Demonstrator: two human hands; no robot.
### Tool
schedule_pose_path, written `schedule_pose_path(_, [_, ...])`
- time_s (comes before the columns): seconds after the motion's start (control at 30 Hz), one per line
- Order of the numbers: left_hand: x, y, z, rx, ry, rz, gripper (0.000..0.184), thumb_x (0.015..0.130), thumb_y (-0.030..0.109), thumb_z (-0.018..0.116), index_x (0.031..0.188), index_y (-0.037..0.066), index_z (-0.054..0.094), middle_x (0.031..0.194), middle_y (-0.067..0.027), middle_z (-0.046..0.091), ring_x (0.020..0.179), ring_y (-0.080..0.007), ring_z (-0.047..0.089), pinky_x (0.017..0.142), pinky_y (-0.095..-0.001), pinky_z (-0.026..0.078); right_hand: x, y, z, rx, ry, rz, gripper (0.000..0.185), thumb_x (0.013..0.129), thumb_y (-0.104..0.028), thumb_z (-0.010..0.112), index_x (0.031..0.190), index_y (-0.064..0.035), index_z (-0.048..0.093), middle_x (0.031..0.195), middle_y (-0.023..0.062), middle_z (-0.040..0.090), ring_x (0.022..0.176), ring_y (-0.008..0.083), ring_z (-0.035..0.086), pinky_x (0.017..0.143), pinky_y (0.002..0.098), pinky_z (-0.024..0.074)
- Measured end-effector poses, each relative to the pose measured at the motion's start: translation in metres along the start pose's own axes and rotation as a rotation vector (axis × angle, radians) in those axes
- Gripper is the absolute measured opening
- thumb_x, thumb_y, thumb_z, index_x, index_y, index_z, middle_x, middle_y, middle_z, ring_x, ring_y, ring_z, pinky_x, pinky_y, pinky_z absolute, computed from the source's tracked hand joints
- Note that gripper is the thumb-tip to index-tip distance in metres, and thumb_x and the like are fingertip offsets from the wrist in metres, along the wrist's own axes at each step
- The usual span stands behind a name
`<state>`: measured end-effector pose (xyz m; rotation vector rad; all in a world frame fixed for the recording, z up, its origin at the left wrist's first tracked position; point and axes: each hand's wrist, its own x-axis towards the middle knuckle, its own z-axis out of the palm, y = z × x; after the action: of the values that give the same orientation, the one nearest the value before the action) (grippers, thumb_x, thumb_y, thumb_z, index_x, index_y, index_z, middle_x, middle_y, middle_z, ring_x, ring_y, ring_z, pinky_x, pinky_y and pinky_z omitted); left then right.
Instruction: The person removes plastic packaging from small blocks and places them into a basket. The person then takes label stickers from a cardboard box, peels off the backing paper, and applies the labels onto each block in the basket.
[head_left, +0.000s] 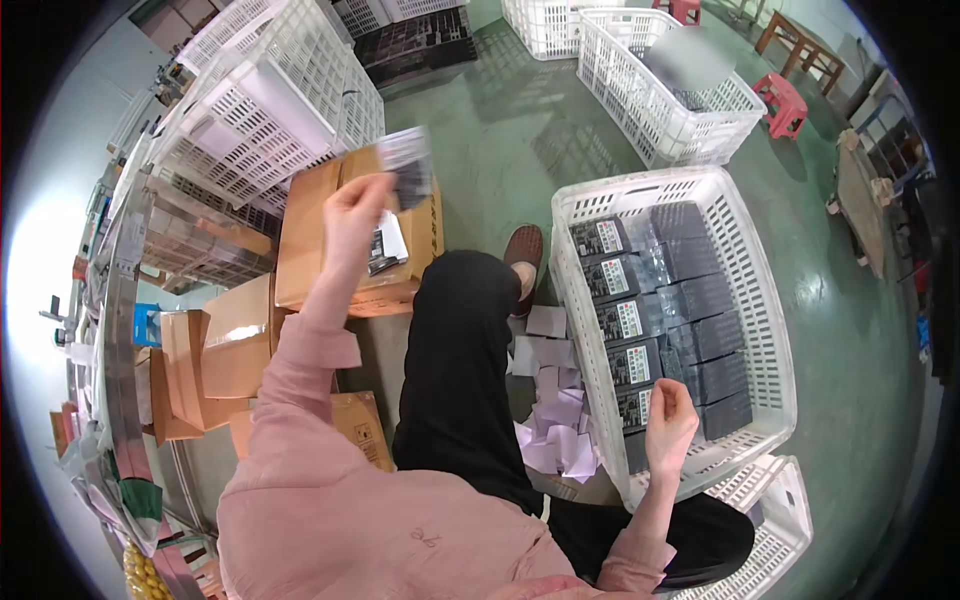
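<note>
Glossy green floor point(490, 130); left hand point(357, 208) pinches flat packet point(410, 172) (roughly rectangular)

1 head-worn view, facing forward and down

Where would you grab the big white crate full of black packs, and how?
Probably by the rim of the crate, one hand on each long side, coming from outside and above. The rim stands proud of the black packs, leaving an edge to curl fingers around, and opposite sides should share the load evenly. The slotted walls may give the fingertips extra hold.
</note>
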<state>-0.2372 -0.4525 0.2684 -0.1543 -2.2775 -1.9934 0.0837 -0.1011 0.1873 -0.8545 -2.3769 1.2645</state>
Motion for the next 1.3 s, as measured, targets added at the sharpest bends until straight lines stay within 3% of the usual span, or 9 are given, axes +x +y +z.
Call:
schedule_pose_path(0.1, [-0.053, 0.068, 0.087, 0.055, -0.453, 0.055, 0.014, 0.089, 0.012, 0.064, 0.094, 0.002, 0.072, 0.074, 0.0002, 0.066, 0.061, -0.0051, 0.057, 0.055, -0.0205, 0.044, -0.006, -0.043, 0.001, 0.116, 0.104, -0.129, 0.011, 0.089, -0.003, 0.063, 0.099, 0.0026, 0.064, 0.084, 0.0049, 0.065, 0.071, 0.0076, 0.059, 0.065, 0.0236, 0.0479])
schedule_pose_path(0.17, [-0.088, 0.078, 0.131, 0.049, -0.818, -0.152, 0.010, 0.083, 0.008, 0.069, 0.087, 0.001, 0.073, 0.074, -0.0007, 0.069, 0.068, -0.0033, 0.058, 0.061, -0.0231, 0.048, -0.013, -0.072, -0.003, 0.172, 0.098, -0.236, 0.017, 0.082, 0.003, 0.067, 0.099, 0.0010, 0.064, 0.084, 0.0048, 0.064, 0.070, 0.0094, 0.060, 0.065, 0.0241, 0.0497])
schedule_pose_path(0.27, [-0.136, 0.062, 0.181, -0.281, -1.142, -0.246, 0.012, 0.086, 0.009, 0.069, 0.089, -0.002, 0.072, 0.075, -0.0012, 0.068, 0.069, -0.0050, 0.059, 0.061, -0.0226, 0.049, -0.018, -0.095, -0.006, 0.189, 0.088, -0.260, 0.025, 0.078, 0.007, 0.069, 0.102, 0.0020, 0.063, 0.087, 0.0064, 0.065, 0.074, 0.0120, 0.064, 0.065, 0.0253, 0.0537])
schedule_pose_path(0.63, [-0.177, 0.019, 0.226, -0.295, -1.220, -0.425, 0.013, 0.092, 0.007, 0.064, 0.101, -0.002, 0.068, 0.092, -0.0027, 0.069, 0.083, -0.0072, 0.064, 0.076, -0.0222, 0.050, -0.018, -0.057, -0.015, 0.443, -0.015, 0.081, 0.018, 0.088, -0.001, 0.066, 0.105, 0.0046, 0.063, 0.099, 0.0100, 0.069, 0.089, 0.0136, 0.066, 0.076, 0.0246, 0.0518])
schedule_pose_path(0.73, [-0.176, 0.023, 0.227, -0.359, -1.138, -0.479, 0.015, 0.092, 0.010, 0.065, 0.103, 0.000, 0.067, 0.091, -0.0022, 0.068, 0.082, -0.0075, 0.063, 0.075, -0.0217, 0.049, -0.013, -0.046, -0.012, 0.179, 0.140, -0.093, 0.038, 0.087, -0.006, 0.068, 0.121, 0.0028, 0.056, 0.115, 0.0163, 0.062, 0.109, 0.0208, 0.061, 0.088, 0.0315, 0.0493])
schedule_pose_path(0.8, [-0.172, 0.023, 0.226, -0.402, -1.131, -0.552, 0.016, 0.092, 0.014, 0.066, 0.102, 0.002, 0.067, 0.089, -0.0022, 0.068, 0.079, -0.0072, 0.062, 0.072, -0.0217, 0.047, -0.006, -0.041, -0.011, 0.458, 0.135, 0.028, 0.049, 0.089, -0.007, 0.067, 0.132, 0.0041, 0.045, 0.117, 0.0173, 0.060, 0.113, 0.0222, 0.057, 0.093, 0.0324, 0.0473])
schedule_pose_path(0.83, [-0.172, 0.022, 0.226, -0.402, -1.123, -0.584, 0.017, 0.092, 0.017, 0.066, 0.101, 0.003, 0.067, 0.088, -0.0023, 0.068, 0.078, -0.0075, 0.061, 0.070, -0.0219, 0.046, -0.003, -0.041, -0.009, 0.822, 0.078, 0.113, 0.053, 0.090, -0.009, 0.067, 0.134, 0.0057, 0.041, 0.115, 0.0158, 0.061, 0.109, 0.0202, 0.058, 0.093, 0.0324, 0.0480])
schedule_pose_path(0.97, [-0.173, 0.017, 0.222, -0.406, -1.103, -0.646, 0.017, 0.092, 0.018, 0.066, 0.099, 0.004, 0.069, 0.086, 0.0006, 0.067, 0.078, -0.0067, 0.060, 0.070, -0.0225, 0.044, -0.003, -0.035, -0.012, 1.039, -0.042, 0.303, 0.049, 0.089, -0.008, 0.069, 0.129, 0.0067, 0.045, 0.113, 0.0121, 0.063, 0.101, 0.0153, 0.061, 0.090, 0.0291, 0.0496])
schedule_pose_path(1.3, [-0.169, 0.019, 0.216, -0.308, -1.185, -0.652, 0.014, 0.087, 0.009, 0.067, 0.096, -0.001, 0.070, 0.086, -0.0045, 0.069, 0.079, -0.0089, 0.062, 0.074, -0.0233, 0.048, 0.001, -0.032, -0.008, 1.037, 0.042, 0.316, 0.049, 0.089, -0.008, 0.068, 0.130, 0.0069, 0.045, 0.114, 0.0127, 0.064, 0.101, 0.0161, 0.062, 0.089, 0.0290, 0.0505])
